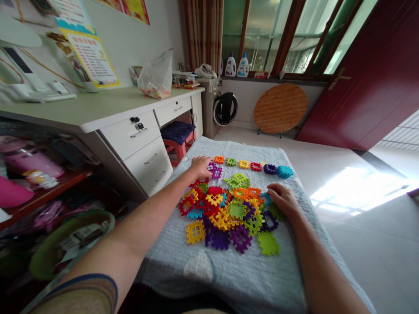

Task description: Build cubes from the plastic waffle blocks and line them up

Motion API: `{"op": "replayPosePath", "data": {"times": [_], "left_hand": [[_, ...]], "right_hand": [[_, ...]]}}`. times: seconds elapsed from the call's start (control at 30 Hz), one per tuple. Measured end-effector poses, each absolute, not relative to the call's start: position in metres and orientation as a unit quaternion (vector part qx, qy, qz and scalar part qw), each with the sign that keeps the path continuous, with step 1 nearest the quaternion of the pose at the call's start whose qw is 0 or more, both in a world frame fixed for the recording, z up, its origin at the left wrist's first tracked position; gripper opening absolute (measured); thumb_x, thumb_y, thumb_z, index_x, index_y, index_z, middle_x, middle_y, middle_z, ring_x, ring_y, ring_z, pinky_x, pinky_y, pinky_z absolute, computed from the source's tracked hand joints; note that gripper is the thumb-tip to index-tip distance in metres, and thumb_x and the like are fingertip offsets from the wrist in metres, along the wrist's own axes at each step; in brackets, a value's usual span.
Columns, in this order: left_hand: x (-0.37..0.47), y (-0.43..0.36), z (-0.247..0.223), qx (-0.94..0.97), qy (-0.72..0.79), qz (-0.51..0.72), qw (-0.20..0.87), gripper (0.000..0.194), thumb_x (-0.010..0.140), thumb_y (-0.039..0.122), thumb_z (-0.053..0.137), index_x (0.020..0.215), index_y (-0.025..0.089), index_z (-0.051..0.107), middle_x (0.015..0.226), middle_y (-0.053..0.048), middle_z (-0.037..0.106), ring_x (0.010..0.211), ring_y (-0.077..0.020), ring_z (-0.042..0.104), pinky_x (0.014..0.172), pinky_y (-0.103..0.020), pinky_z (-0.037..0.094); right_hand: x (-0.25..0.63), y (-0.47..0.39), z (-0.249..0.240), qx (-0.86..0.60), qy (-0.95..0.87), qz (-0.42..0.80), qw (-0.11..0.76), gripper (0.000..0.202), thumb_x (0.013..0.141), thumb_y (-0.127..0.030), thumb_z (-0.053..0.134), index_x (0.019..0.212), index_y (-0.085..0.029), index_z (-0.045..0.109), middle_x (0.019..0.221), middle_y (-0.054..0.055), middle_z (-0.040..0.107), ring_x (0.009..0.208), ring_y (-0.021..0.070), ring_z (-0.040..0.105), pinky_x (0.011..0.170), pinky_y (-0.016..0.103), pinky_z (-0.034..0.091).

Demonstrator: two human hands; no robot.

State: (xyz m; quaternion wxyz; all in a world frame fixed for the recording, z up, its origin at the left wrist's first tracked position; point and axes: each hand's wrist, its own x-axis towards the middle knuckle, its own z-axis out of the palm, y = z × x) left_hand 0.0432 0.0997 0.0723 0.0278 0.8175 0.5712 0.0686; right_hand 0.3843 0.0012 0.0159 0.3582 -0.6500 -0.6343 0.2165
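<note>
My left hand [200, 167] reaches to the far left of the cloth, its fingers closed at the edge of a purple interlocking tile [216, 172]. My right hand [285, 199] rests at the right side of the pile, fingers loosely curved and apart, close to a blue tile [266, 199]. Between my arms lies a heap of plastic interlocking tiles [229, 211] in red, yellow, green, orange and purple. Behind it runs a row of small stacks sorted by colour: orange [219, 159], green [231, 162], yellow [244, 164], red [255, 166], dark purple [270, 168] and blue [284, 171].
A pale blue cloth [209, 274] covers the table. To the left stands a desk [111, 102] with drawers, a plastic bag [157, 78] on top. A stool [178, 133], a washing machine [209, 104] and a round wooden tabletop [280, 108] are farther back.
</note>
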Motion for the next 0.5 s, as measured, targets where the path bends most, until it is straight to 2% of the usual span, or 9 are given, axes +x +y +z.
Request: {"op": "replayPosePath", "data": {"times": [0.23,0.37,0.5], "left_hand": [[0.055,0.097,0.075,0.851,0.513,0.113,0.018,0.058,0.064,0.017,0.062,0.122,0.018,0.057,0.113,-0.011,0.060,0.103,-0.0284,0.059,0.093,-0.038,0.044],[0.058,0.097,0.080,0.865,0.465,0.163,0.095,0.057,0.063,0.018,0.064,0.120,0.018,0.058,0.112,-0.008,0.061,0.099,-0.0230,0.061,0.090,-0.030,0.047],[0.059,0.097,0.080,0.867,0.451,0.129,0.171,0.054,0.063,0.022,0.068,0.116,0.016,0.059,0.107,-0.006,0.065,0.092,-0.0205,0.063,0.083,-0.027,0.049]], "right_hand": [[0.385,0.002,0.015,-0.652,-0.634,0.213,0.357,0.036,0.072,-0.044,0.054,0.088,-0.016,0.069,0.071,0.005,0.067,0.066,0.0188,0.058,0.061,0.030,0.045],[0.385,0.002,0.015,-0.652,-0.637,0.209,0.355,0.035,0.073,-0.043,0.053,0.089,-0.016,0.069,0.072,0.005,0.068,0.067,0.0190,0.059,0.063,0.030,0.045],[0.386,0.002,0.014,-0.648,-0.637,0.221,0.355,0.034,0.075,-0.042,0.053,0.090,-0.016,0.069,0.073,0.005,0.068,0.068,0.0191,0.061,0.065,0.030,0.046]]}}
